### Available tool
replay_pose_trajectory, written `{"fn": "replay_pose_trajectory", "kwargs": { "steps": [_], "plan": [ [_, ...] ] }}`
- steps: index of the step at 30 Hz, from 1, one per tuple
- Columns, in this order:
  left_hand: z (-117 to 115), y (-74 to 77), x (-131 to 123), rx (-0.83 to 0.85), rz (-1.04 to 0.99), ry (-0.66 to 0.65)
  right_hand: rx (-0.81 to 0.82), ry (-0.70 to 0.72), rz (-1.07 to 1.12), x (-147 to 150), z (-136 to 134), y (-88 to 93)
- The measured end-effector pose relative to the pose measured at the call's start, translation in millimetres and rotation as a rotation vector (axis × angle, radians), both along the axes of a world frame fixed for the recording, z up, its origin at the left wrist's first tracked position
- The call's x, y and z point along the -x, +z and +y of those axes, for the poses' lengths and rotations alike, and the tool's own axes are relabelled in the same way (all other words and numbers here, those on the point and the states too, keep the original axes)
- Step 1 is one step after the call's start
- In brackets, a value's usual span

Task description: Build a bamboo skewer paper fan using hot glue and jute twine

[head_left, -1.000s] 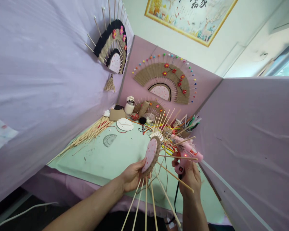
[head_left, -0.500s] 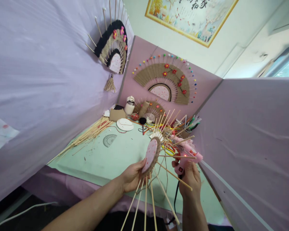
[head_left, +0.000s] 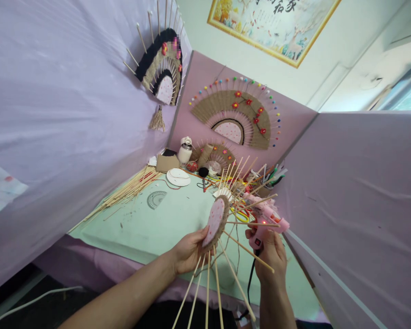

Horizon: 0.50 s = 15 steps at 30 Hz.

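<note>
My left hand [head_left: 192,252] is closed on the lower edge of a fan base [head_left: 215,221], a pink spotted half-disc with a brown twine rim. Several thin wooden sticks [head_left: 243,246] spread out from that rim. In my right hand [head_left: 272,251] is a pink hot glue gun [head_left: 265,219], gripped by its handle, its small red light lit. The glue gun's front lies behind the sticks, close to the rim; whether its nozzle touches anything is hidden. A loose strand of twine hangs below the fan base, and a black cord runs down from the gun.
A bundle of sticks [head_left: 130,192] and a clear protractor [head_left: 156,199] lie on the table's left side. Behind them stand a white bottle [head_left: 185,152], a twine roll [head_left: 205,156] and a white disc [head_left: 178,177]. Finished fans [head_left: 238,114] hang on the partitions.
Both hands, the fan base and the glue gun stay almost where they were. The whole view has shifted very slightly.
</note>
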State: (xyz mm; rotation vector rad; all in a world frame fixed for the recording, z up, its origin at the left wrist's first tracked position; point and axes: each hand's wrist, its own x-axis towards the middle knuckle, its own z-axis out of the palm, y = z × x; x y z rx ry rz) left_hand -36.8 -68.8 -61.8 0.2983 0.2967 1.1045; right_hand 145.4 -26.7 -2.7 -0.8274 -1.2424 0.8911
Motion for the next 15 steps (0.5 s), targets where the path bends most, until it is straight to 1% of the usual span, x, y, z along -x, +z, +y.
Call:
{"fn": "replay_pose_trajectory", "kwargs": {
  "steps": [6, 15],
  "plan": [
    [-0.6, 1.6, 0.0, 0.008, 0.008, -0.002, -0.004, 0.043, 0.055, 3.7, -2.0, 5.9],
    [0.2, -1.1, -1.1, -0.017, -0.016, -0.006, -0.036, 0.047, -0.030, 1.2, -1.8, 3.7]
  ]
}}
